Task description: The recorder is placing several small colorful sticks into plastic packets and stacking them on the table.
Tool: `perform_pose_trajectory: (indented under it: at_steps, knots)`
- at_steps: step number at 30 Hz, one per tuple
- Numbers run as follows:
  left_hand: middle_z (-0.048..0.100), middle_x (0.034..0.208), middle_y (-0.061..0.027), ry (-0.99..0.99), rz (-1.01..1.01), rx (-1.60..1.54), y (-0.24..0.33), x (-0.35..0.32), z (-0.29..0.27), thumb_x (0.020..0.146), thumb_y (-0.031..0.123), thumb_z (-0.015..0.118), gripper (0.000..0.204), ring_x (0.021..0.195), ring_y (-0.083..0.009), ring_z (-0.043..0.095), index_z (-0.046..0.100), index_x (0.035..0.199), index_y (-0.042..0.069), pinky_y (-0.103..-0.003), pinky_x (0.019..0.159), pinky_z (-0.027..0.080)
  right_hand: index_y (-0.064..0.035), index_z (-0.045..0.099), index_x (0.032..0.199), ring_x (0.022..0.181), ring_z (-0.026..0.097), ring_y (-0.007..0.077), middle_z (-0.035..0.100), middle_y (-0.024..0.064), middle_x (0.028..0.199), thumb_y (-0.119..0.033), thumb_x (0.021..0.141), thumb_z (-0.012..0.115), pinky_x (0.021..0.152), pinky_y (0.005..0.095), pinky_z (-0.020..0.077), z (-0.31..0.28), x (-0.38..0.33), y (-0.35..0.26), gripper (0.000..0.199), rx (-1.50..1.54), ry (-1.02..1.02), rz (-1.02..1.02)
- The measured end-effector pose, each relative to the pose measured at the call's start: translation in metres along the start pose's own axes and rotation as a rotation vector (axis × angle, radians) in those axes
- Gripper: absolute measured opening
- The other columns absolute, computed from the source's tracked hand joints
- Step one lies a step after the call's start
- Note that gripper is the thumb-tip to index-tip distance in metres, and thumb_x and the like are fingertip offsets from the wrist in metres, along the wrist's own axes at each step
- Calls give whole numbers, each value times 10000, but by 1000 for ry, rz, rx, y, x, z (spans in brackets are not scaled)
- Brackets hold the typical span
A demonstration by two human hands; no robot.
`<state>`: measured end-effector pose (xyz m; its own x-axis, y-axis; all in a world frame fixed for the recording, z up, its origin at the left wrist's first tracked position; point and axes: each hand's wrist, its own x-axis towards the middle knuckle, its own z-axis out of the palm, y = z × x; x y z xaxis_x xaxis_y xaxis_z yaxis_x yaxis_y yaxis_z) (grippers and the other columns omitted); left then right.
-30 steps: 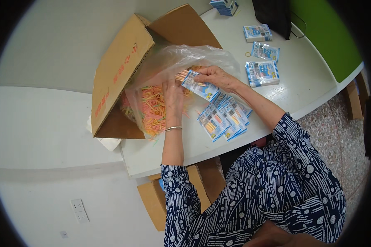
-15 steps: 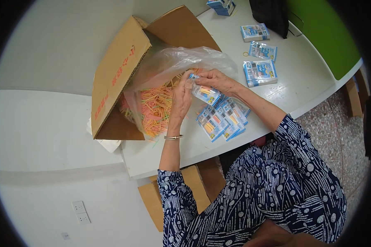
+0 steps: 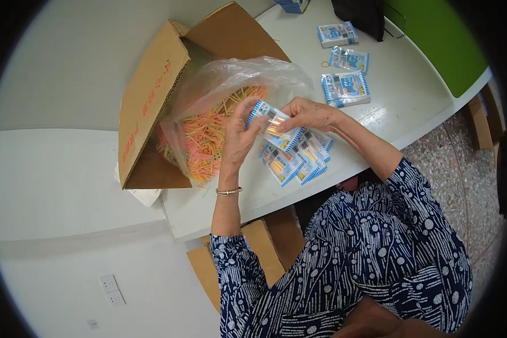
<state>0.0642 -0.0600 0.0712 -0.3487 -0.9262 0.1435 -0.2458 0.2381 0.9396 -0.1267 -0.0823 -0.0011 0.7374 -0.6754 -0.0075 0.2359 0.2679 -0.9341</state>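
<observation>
Small clear packet [image 3: 271, 119] with blue-striped edge held up between both hands, left hand [image 3: 239, 135] pinching its left end, right hand [image 3: 310, 114] gripping its right end, just above a pile of like packets [image 3: 296, 158] on the white table [image 3: 388, 107], right of the plastic-lined cardboard box [image 3: 152, 101] of coloured sticks [image 3: 205, 143].

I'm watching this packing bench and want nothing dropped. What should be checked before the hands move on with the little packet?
1. Small clear packet with blue striped edge held by both hands: ok, left hand and right hand both pinch it.
2. Packet filled and closed: cannot tell.
3. Clear plastic bag of orange and yellow sticks within reach: ok, right beside the left hand.
4. Brown cardboard box steady on the white table: ok, though it overhangs the table's edge.
5. Pile of similar packets on the table: ok, just under the hands.
</observation>
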Motion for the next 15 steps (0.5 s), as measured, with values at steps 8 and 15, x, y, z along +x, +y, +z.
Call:
perform_pose_trajectory:
  at_steps: [8,15]
  knots:
    - [600,984,-107,-25,39,289,5,-16,7,804,108,650,444,869,-178,591,481,1208,34,-303,759,472,5,682,943,606,574,45,670,38,792,-220,797,705,550,206,470,19,-8,4,269,-70,38,-59]
    - [557,970,-49,-176,-234,330,-11,-43,-3,812,85,656,415,911,-120,540,497,1191,27,-270,806,449,35,620,983,675,612,197,657,105,757,-236,778,697,632,311,488,-8,-43,-3,349,-772,326,-209]
